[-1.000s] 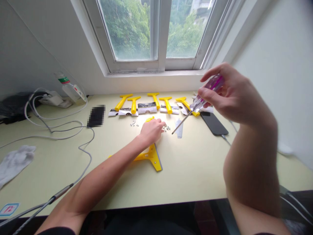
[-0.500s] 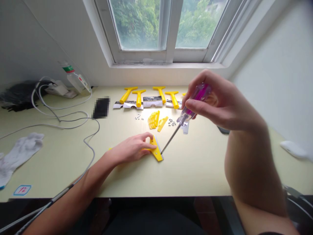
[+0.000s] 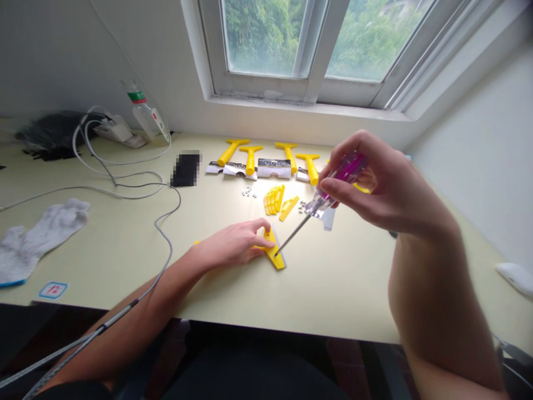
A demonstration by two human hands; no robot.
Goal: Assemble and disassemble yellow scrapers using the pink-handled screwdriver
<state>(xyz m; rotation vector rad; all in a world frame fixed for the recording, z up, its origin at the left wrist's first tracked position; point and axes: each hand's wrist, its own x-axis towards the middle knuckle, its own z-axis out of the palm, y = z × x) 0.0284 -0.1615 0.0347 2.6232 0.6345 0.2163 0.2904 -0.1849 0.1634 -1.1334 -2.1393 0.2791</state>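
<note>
My left hand [image 3: 241, 243] presses a yellow scraper [image 3: 277, 260] against the table, fingers closed on its head; a thin metal blade edge shows along its right side, and my hand hides most of the handle. In my right hand [image 3: 375, 183] is a screwdriver [image 3: 345, 172] with a clear and purple handle, gripped from above and tilted. Its tip meets the scraper head at the lower screw. Beyond the hands lie several small yellow plates [image 3: 275, 200], one more yellow plate [image 3: 288, 209], small screws [image 3: 302, 206] and nuts [image 3: 249, 192].
Several yellow scraper handles [image 3: 250, 160] rest on paper packets [image 3: 273, 168] along the back. Metal blades [image 3: 328, 221] lie under the screwdriver. To the left are a cable [image 3: 166, 233], white gloves [image 3: 45, 239], a bottle [image 3: 147, 119] and a power strip [image 3: 120, 133]. A white mouse [image 3: 515, 278] sits far right.
The screwdriver tip has moved from beside the blade edge onto the screw in the scraper head. My left hand keeps its hold. The camera view has turned and tilted slightly.
</note>
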